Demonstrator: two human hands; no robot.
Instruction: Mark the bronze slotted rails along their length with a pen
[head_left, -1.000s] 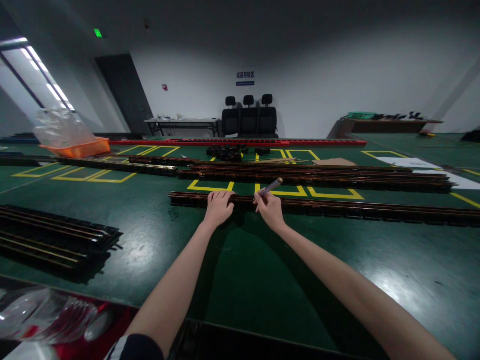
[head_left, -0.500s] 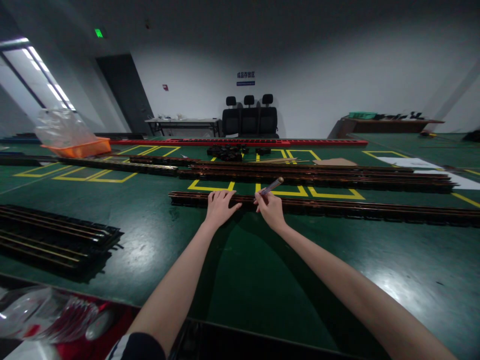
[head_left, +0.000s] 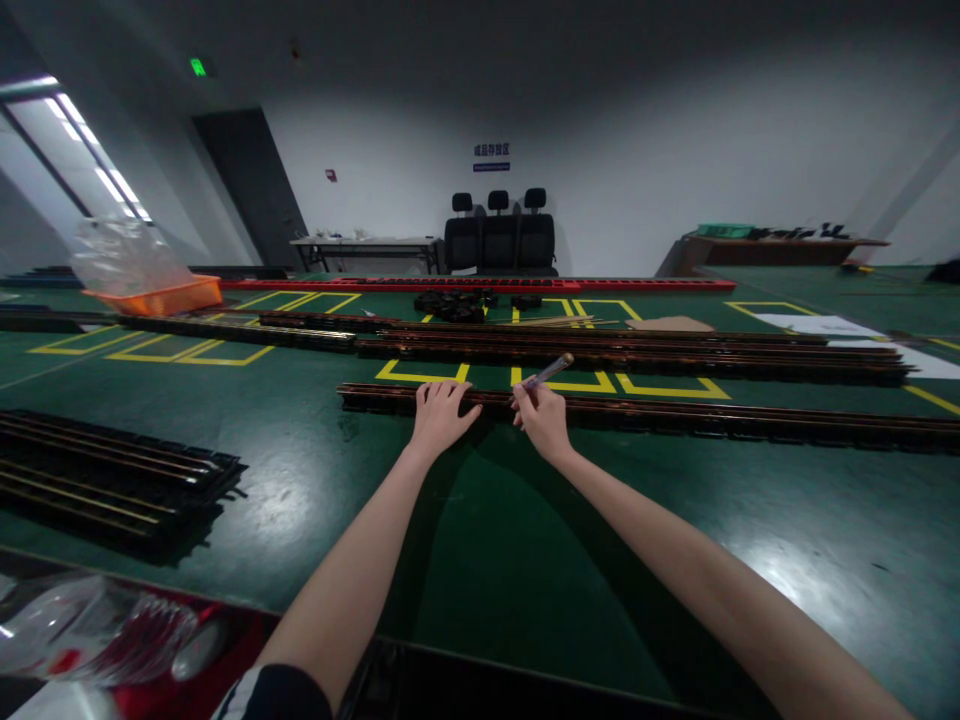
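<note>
A long dark rail with copper-coloured strips lies across the green table. My left hand rests on the rail near its left end, fingers spread and thumb pointing right. Just to the right, my right hand is closed on a pen, held slanted with its upper end to the right. The pen's tip is hidden by my fingers at the rail.
Behind the rail lie more long rails and a pile of black parts. Another rail stack is at the left. An orange tray with clear plastic stands far left; paper lies right.
My right hand and the pen have shifted very slightly to the right. My left hand stays in nearly the same place on the rail.
</note>
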